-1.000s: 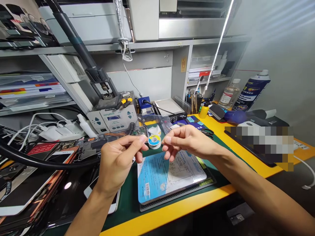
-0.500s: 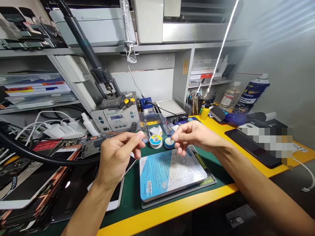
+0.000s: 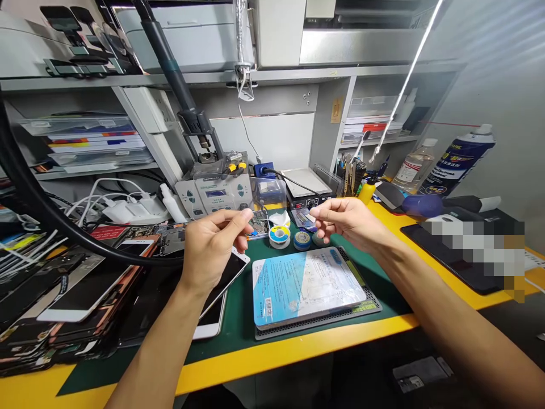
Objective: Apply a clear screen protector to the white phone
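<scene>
My left hand [image 3: 215,244] is raised over the mat left of centre, thumb and forefinger pinched together; whatever lies between them is too small to make out. Opposite it, my right hand [image 3: 349,221] makes a similar pinch above the back right of a blue and white box [image 3: 302,284], and I cannot make out anything in its fingertips. The box rests on a grey perforated plate [image 3: 370,307]. Between and behind the hands stand a spool with a yellow label [image 3: 279,236] and a small round blue tin [image 3: 302,241].
Phones [image 3: 83,284] and parts are piled at the left, beneath a thick black cable [image 3: 80,233]. A soldering station [image 3: 217,193] stands behind. Toward the right are a yellow bottle [image 3: 367,191], a spray can [image 3: 460,162] and a black phone [image 3: 451,261].
The view has shifted, so the bench appears farther right. Both hands remain pinched and apart, slightly higher in the picture. The black cable now arches up the left side.
</scene>
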The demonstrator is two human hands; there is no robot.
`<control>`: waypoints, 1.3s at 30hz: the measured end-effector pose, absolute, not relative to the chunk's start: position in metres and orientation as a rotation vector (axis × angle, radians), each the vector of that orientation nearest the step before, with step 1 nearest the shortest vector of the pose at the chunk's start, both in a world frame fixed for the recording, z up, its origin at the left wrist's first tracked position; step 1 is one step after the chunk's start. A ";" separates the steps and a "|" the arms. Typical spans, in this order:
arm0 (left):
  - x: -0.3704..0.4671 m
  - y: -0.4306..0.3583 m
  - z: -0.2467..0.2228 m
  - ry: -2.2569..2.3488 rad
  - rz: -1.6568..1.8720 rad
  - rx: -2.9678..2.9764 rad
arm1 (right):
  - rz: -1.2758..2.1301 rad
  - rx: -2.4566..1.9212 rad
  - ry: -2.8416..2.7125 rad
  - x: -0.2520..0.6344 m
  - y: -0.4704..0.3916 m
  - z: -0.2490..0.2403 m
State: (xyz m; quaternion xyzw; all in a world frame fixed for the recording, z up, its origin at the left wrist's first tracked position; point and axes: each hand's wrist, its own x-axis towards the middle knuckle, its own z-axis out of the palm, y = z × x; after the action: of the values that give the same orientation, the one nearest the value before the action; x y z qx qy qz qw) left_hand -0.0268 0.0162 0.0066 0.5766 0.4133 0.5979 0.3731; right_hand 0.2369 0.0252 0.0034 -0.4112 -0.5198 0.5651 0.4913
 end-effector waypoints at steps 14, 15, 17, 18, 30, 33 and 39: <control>-0.018 0.019 -0.022 1.043 1.594 3.091 | 1.690 -0.931 -1.457 0.229 0.017 0.000; -0.017 0.018 -0.022 1.047 1.574 3.165 | 1.694 -0.918 -1.475 0.227 0.016 -0.001; -0.016 0.016 -0.020 1.065 1.551 3.235 | 1.692 -0.906 -1.448 0.226 0.015 -0.001; -0.017 0.015 -0.017 1.091 1.563 3.221 | 1.686 -0.905 -1.410 0.227 0.015 0.000; -0.101 -0.024 0.022 1.908 0.294 2.371 | 1.478 -0.981 -1.194 0.239 0.026 0.006; -0.099 -0.034 0.013 1.951 0.067 2.406 | 1.507 -0.972 -1.144 0.235 0.023 0.007; -0.092 -0.037 0.003 2.029 0.080 2.392 | 1.503 -1.022 -1.176 0.231 0.025 0.001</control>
State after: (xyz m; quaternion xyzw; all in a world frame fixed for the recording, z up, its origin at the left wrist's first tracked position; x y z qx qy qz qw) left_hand -0.0925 -0.0369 0.0027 0.7624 0.6466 0.0254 0.0021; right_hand 0.2306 0.0253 0.0005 -0.4169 -0.4796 0.6130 0.4695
